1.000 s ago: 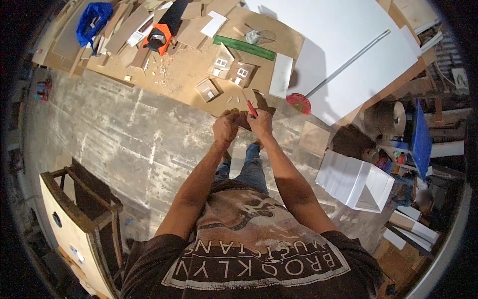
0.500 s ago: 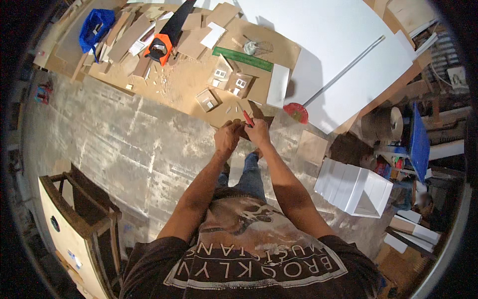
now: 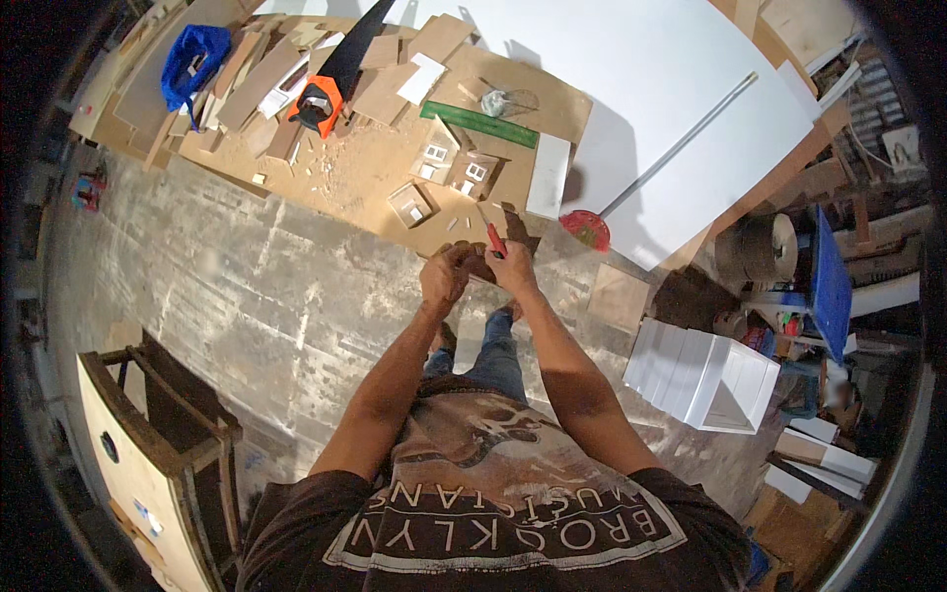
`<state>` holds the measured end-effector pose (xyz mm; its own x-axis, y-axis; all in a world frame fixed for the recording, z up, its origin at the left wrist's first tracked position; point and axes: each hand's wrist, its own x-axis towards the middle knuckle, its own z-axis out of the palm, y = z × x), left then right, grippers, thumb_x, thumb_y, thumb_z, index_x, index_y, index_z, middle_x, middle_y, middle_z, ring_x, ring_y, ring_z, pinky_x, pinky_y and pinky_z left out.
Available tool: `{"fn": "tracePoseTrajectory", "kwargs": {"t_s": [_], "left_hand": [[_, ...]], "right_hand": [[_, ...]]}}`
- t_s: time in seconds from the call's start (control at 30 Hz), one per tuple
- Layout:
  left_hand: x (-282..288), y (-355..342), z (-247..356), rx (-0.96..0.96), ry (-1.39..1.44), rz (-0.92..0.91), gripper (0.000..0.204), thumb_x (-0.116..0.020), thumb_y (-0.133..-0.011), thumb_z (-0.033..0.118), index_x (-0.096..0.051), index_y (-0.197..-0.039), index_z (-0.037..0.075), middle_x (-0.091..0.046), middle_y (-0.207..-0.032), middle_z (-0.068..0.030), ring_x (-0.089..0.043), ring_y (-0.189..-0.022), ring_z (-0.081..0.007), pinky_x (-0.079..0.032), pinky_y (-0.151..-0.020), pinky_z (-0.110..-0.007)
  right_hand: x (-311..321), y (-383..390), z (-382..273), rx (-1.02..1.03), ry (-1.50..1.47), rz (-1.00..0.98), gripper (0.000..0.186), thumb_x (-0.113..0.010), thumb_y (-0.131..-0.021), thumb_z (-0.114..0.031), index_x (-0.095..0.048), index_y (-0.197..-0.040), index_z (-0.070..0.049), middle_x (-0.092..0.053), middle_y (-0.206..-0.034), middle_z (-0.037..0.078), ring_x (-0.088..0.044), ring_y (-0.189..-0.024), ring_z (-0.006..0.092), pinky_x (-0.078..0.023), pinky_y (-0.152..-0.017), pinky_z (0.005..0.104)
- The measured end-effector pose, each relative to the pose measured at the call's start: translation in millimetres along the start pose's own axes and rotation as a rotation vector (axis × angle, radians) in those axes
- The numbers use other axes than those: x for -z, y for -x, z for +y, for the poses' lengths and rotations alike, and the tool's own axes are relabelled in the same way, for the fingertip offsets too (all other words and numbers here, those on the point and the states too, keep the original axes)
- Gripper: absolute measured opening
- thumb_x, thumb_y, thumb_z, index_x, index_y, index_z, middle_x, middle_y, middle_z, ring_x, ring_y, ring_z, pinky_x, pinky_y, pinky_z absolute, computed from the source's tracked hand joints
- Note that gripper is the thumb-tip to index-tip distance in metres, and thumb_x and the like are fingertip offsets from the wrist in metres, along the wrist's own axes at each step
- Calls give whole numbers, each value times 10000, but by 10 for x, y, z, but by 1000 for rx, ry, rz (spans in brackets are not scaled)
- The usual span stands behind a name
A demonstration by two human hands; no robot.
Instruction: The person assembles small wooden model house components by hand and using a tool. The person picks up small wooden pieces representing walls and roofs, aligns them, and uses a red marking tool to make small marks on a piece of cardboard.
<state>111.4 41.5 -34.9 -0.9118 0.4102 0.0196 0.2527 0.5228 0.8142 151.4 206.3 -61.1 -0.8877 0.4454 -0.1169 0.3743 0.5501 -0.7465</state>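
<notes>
My right hand [image 3: 513, 266] is closed around a red-handled utility knife [image 3: 495, 240], whose thin tip points away from me over the table's near edge. Close beside it, my left hand [image 3: 444, 277] has its fingers bent together. A dark brown patch lies between the two hands, and I cannot tell whether it is a held piece or shadow. Just beyond the hands stand small wooden model house parts: a gabled wall [image 3: 435, 158] with a white window, a second windowed part [image 3: 474, 174], and a low box-like part [image 3: 411, 203]. Little strips lie near them.
A green ruler [image 3: 478, 123], a white strip board [image 3: 548, 176] and a red scoop-shaped head on a long rod [image 3: 681, 143] lie farther off. An orange-handled saw [image 3: 319, 105], wood offcuts and a blue bag [image 3: 193, 65] are at left. A white box [image 3: 700, 373] stands right.
The knife in my right hand has shifted slightly nearer and its angle has changed a little. My left hand has moved a bit left. The model parts stay in place.
</notes>
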Motion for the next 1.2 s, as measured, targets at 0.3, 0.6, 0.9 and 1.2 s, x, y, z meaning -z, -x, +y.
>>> {"fn": "tracePoseTrajectory", "kwargs": {"t_s": [0.3, 0.6, 0.9, 1.2], "left_hand": [[59, -151, 0, -197, -13, -96, 265, -562, -938, 309, -704, -1139, 209, -685, -959, -118, -662, -878, -361, -528, -726, -440], [10, -182, -8, -52, -213, -189, 229, -596, -922, 286, -693, -1111, 201, -670, -933, -106, -666, -891, -359, -532, -729, -449], [14, -113, -58, -16, -160, -76, 251, -647, -846, 189, -731, -1082, 185, -671, -993, -93, -666, -898, -353, -539, -758, -441], [-24, -69, 43, -37, -96, -34, 211, -651, -865, 216, -749, -1045, 166, -678, -999, -65, -676, -884, -336, -541, -736, -430]], "right_hand": [[11, 5, -77, -29, 108, -47, 276, -751, -749, -231, -629, -832, 2, -660, -807, 253, -664, -812, 434, -507, -725, 508], [-11, 21, -77, 44, 60, 57, 307, -768, -800, -220, -606, -843, 38, -609, -758, 272, -634, -747, 423, -485, -672, 462], [57, 584, 128, 36, -162, 46, 291, -508, -1020, -309, -611, -1094, -48, -607, -830, 227, -631, -754, 377, -494, -693, 415], [-202, 906, 457, 562, 319, 235, 307, -506, -1030, -202, -511, -1251, 10, -577, -903, 225, -599, -800, 448, -417, -789, 555]]}}
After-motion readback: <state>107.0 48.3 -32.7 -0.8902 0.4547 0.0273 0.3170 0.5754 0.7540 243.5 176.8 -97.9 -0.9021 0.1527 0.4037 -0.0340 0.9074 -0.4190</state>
